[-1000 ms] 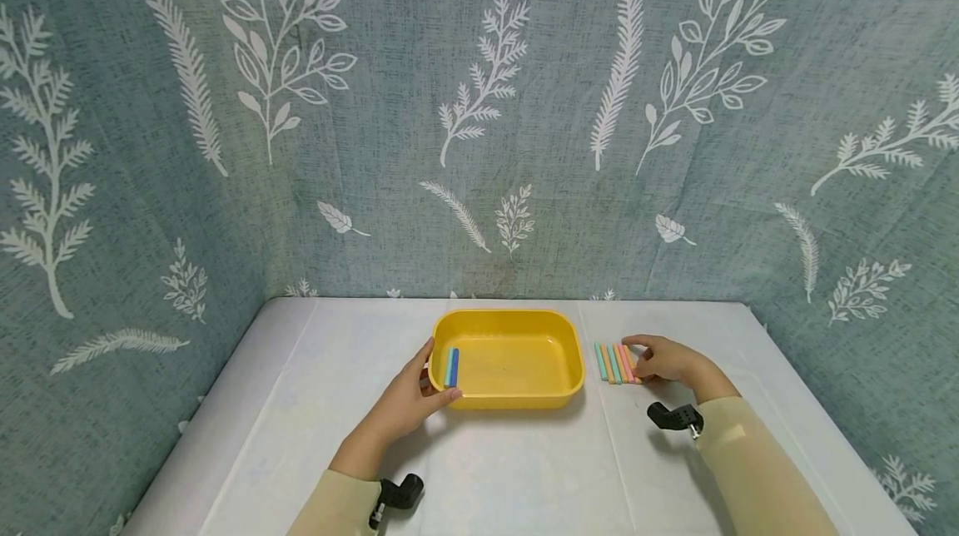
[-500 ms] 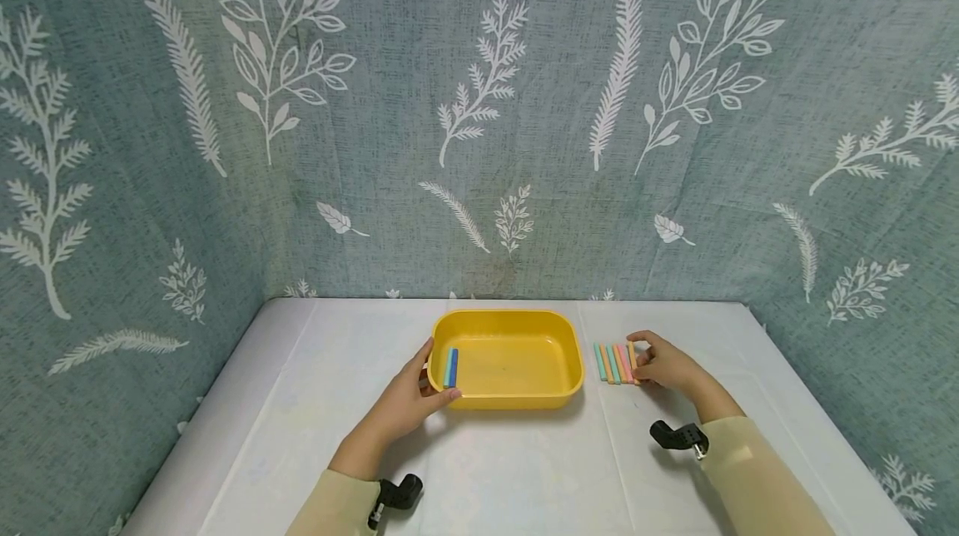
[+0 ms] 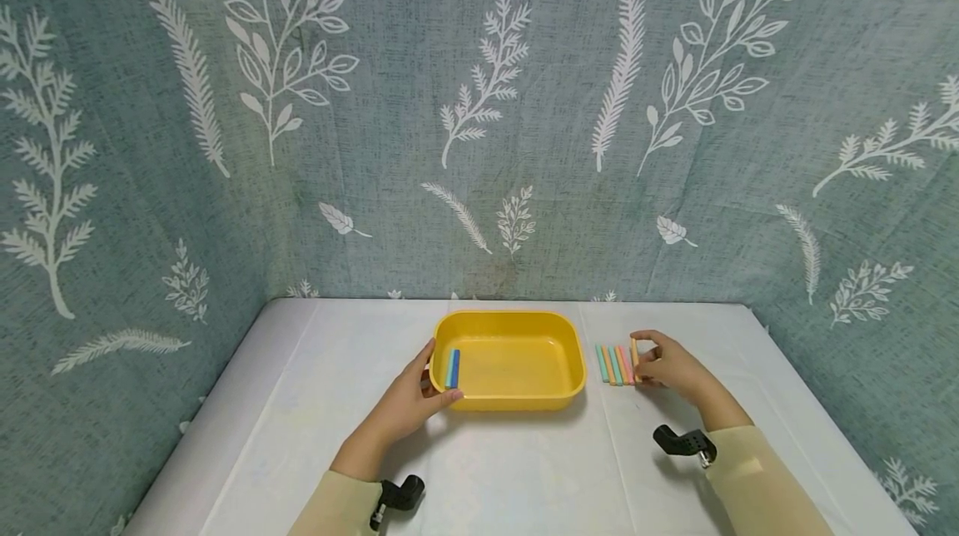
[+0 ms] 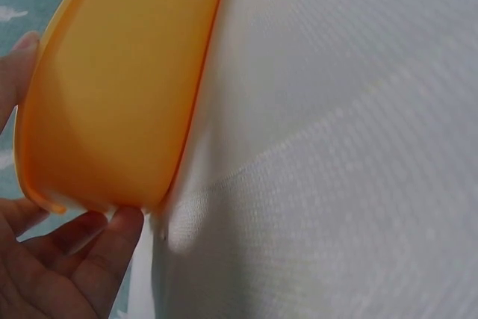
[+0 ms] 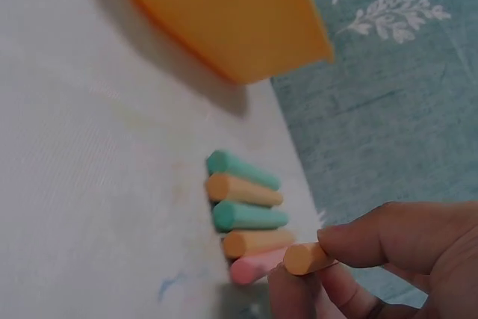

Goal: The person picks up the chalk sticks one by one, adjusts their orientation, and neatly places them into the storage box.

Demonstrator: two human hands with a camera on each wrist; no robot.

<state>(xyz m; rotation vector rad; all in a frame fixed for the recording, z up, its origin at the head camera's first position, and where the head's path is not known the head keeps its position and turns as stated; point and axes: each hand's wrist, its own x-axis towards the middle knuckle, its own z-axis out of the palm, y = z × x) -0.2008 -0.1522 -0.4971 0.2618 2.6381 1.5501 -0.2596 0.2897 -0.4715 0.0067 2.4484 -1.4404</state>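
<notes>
On the white-covered bench (image 3: 524, 469), the yellow tray (image 3: 517, 404) was held at its left end by the left grip (image 3: 408, 404), thumb and fingers clasped about its wall; by the right grip (image 3: 669, 365), an orange stick was pinched between thumb and fingers; the row of five sticks (image 5: 250, 217) was noted right of the tray, whose right wall stood in between; two blue sticks (image 3: 453, 369) were noted inside, at left; since one second earlier, the orange stick (image 5: 301, 259) had been drawn aside from the row's pink end, and was judged nearly separated; whether it was raised could not be told.
</notes>
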